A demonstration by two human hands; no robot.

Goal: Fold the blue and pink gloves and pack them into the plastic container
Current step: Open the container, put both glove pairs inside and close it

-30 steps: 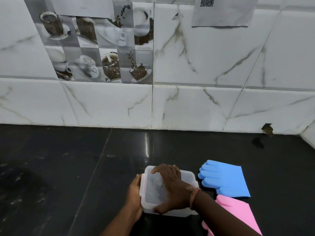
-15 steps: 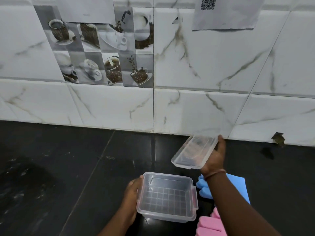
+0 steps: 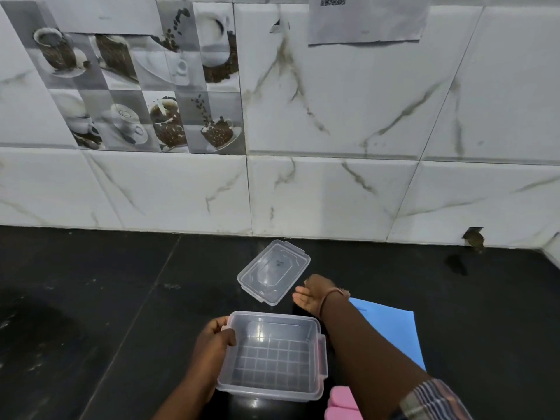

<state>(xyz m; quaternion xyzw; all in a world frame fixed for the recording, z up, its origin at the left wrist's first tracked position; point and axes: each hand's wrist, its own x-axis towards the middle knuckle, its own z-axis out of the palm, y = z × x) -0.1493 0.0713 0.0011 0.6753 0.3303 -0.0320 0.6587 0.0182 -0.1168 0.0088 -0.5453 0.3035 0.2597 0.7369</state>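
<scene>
Light is dim and cool; glare streaks the glossy black counter [image 3: 91, 298], tile lines bow at the edges.

A black counter [image 3: 91, 298] meets a marbled white tiled wall [image 3: 333, 192] bearing coffee-cup tiles [image 3: 145, 95] and 1 paper sheet [image 3: 363, 22], seemingly QR-coded.

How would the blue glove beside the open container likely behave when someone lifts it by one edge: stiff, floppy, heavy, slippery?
The blue glove lies flat and thin on the black counter, so it would probably droop rather than hold its shape. It looks light for its size. Its smooth, rubbery-looking surface suggests grip rather than slip, though texture is hard to judge from here.
</scene>
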